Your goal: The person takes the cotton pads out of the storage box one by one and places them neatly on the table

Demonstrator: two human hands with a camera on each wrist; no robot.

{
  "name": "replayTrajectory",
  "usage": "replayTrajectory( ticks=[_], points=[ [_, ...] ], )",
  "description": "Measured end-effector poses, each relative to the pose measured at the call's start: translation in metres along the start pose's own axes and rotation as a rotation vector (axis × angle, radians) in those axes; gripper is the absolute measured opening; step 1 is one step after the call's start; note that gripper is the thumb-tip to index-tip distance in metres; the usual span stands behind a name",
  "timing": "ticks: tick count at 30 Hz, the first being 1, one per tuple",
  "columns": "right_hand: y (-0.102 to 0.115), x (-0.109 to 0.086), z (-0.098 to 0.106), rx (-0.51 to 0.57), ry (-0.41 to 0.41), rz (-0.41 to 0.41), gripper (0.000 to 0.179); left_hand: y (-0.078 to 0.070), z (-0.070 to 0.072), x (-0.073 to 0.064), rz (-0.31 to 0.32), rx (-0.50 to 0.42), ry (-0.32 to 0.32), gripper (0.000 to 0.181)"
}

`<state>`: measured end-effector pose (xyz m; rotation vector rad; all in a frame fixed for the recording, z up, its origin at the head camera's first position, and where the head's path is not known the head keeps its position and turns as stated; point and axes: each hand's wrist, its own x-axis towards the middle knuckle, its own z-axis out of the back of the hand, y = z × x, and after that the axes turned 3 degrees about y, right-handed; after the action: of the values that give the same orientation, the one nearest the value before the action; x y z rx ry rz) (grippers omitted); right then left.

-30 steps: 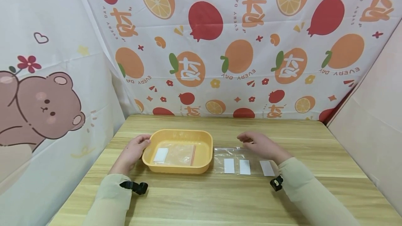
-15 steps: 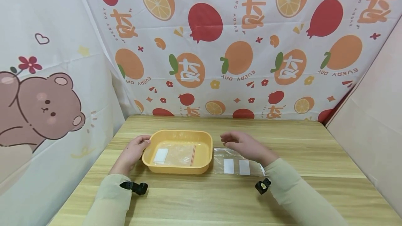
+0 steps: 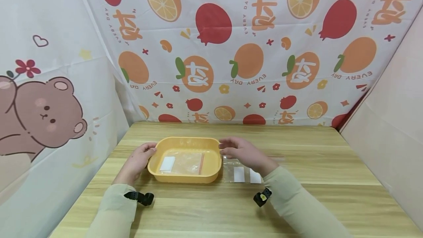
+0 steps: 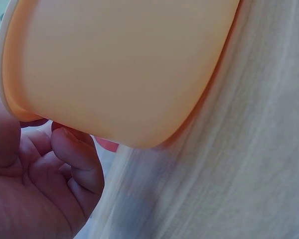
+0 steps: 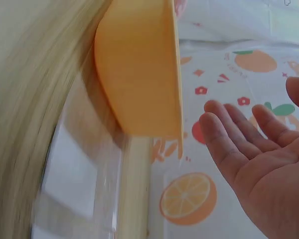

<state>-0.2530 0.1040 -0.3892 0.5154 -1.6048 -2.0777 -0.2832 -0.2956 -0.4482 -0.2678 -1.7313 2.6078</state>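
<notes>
A yellow plastic basin point(image 3: 185, 179) rests on the table. Inside it lies a clear zip bag point(image 3: 186, 162) with a red seal line and a white rectangle point(image 3: 167, 164) at its left end. My left hand point(image 3: 137, 159) holds the basin's left rim; the left wrist view has its fingers point(image 4: 74, 149) curled up against the wall under the lip. My right hand point(image 3: 242, 151) is at the right rim, its fingers loosely extended and apart from the basin point(image 5: 139, 69) in the right wrist view. Under that hand lies another clear bag point(image 3: 228, 170) with white rectangles point(image 3: 239, 174), partly hidden.
The wooden table point(image 3: 205, 208) runs up to a fruit-print cloth point(image 3: 218, 65) at the back. A bear-print cloth point(image 3: 49, 113) hangs at the left and a pale one point(image 3: 390, 131) at the right. Black wrist cameras point(image 3: 145, 198) are strapped over both sleeves.
My right hand has moved left over the bag on the table to the basin's right rim, now covering more of that bag. The left hand stays on the basin, which has not moved.
</notes>
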Motion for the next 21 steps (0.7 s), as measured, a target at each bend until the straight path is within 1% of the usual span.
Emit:
replayTrajectory(
  ticks=[6,13,16,21],
  points=[
    [0.004,0.009,-0.016,0.132,-0.002,-0.018,0.058,0.000,0.000,0.000,-0.002,0.002,-0.003,0.046],
    [0.008,0.022,-0.033,0.247,-0.020,-0.041,0.050,0.000,0.000,0.002,-0.035,-0.014,0.003,0.046],
    [0.008,0.031,-0.041,0.279,-0.037,-0.053,0.049,0.000,0.000,0.002,-0.039,-0.019,0.002,0.046],
    [0.007,0.045,-0.056,0.324,-0.098,-0.094,0.051,0.001,-0.001,0.000,-0.032,-0.021,0.000,0.047]
  ],
)
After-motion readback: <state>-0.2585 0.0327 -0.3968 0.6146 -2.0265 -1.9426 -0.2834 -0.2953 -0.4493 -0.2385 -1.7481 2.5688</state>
